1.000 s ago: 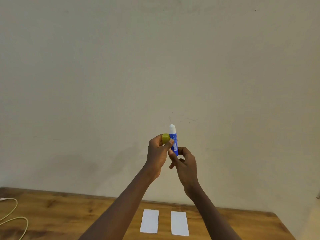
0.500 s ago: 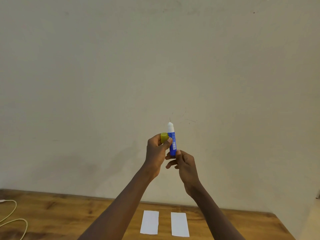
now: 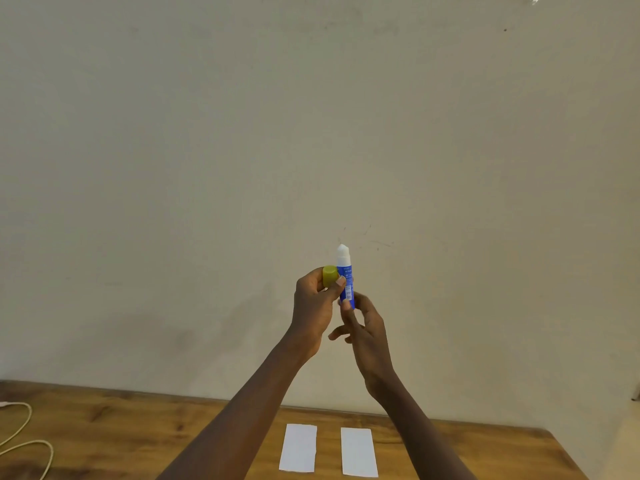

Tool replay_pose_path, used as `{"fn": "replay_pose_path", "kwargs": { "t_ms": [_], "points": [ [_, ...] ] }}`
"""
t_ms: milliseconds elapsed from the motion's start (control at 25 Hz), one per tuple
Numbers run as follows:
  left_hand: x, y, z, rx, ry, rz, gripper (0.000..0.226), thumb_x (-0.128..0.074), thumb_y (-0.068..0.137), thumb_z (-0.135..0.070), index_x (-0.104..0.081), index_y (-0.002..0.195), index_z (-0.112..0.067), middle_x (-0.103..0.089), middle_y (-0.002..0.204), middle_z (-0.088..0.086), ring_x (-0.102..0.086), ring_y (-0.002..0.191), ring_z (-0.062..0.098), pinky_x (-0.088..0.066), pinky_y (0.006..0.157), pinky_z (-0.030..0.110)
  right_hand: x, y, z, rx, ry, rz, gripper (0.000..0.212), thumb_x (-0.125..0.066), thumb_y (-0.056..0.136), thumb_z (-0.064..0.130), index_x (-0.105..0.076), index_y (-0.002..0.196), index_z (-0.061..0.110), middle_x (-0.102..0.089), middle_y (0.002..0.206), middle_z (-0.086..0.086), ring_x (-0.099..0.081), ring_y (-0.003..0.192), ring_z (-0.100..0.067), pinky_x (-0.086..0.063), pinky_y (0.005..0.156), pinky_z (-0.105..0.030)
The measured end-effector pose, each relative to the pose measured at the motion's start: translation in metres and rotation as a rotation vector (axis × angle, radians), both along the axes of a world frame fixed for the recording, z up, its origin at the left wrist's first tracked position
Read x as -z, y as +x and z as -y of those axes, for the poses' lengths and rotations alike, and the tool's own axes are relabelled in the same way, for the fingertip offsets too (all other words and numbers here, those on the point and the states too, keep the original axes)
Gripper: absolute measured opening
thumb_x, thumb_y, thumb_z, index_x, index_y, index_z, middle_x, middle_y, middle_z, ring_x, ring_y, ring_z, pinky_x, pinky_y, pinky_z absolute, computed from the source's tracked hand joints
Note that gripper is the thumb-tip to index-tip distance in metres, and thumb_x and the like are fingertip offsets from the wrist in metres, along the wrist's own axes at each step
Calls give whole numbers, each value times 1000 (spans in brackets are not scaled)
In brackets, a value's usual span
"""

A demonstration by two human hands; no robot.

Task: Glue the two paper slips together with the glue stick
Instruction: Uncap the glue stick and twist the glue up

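I hold a blue glue stick [image 3: 345,276] upright in front of the wall, uncapped, its white glue tip pointing up. My left hand [image 3: 313,306] grips the yellow cap [image 3: 329,274] and presses its thumb against the blue tube. My right hand [image 3: 367,336] pinches the bottom end of the tube with its upper fingers, the lower fingers spread. Two white paper slips lie flat side by side on the wooden table [image 3: 121,431] below: the left slip [image 3: 298,447] and the right slip [image 3: 358,452], with a narrow gap between them.
A pale cable [image 3: 24,441] curls on the table's left end. A plain beige wall rises right behind the table. The table's right edge runs close to the right slip's side.
Both hands and the glue stick have drifted slightly up. My right hand's fingers have shifted around the tube's base, the lower ones now spread apart.
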State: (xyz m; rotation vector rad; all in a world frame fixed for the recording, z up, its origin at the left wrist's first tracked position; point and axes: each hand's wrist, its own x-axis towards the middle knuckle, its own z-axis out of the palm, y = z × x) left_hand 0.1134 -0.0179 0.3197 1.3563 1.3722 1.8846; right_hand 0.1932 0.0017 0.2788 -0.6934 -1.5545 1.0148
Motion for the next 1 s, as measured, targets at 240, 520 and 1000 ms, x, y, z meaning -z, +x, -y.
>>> {"fn": "replay_pose_path", "kwargs": {
  "t_ms": [240, 520, 1000],
  "points": [
    [-4, 3, -2, -26, 4, 15, 24, -52, 88, -11, -55, 108, 1, -62, 108, 17, -57, 93, 24, -48, 76, 23, -2, 0, -3, 138, 11, -53, 14, -49, 89, 14, -57, 95, 5, -59, 86, -9, -51, 52, -14, -43, 44, -7],
    [0, 7, -4, -11, -10, 9, 22, -52, 88, -12, -55, 107, -2, -60, 101, 9, -58, 92, 21, -48, 65, 11, 1, -1, -5, 230, 40, -21, 20, -60, 82, 21, -52, 97, 10, -53, 89, 2, -52, 54, -13, -44, 47, -6],
    [1, 4, -8, -25, -37, 39, 24, -51, 88, -10, -55, 109, 1, -62, 110, 17, -59, 98, 27, -47, 84, 29, -2, -2, -10, 313, 27, 72, 30, -61, 80, 31, -55, 97, 7, -60, 96, -9, -61, 76, -31, -51, 68, -32]
  ]
}}
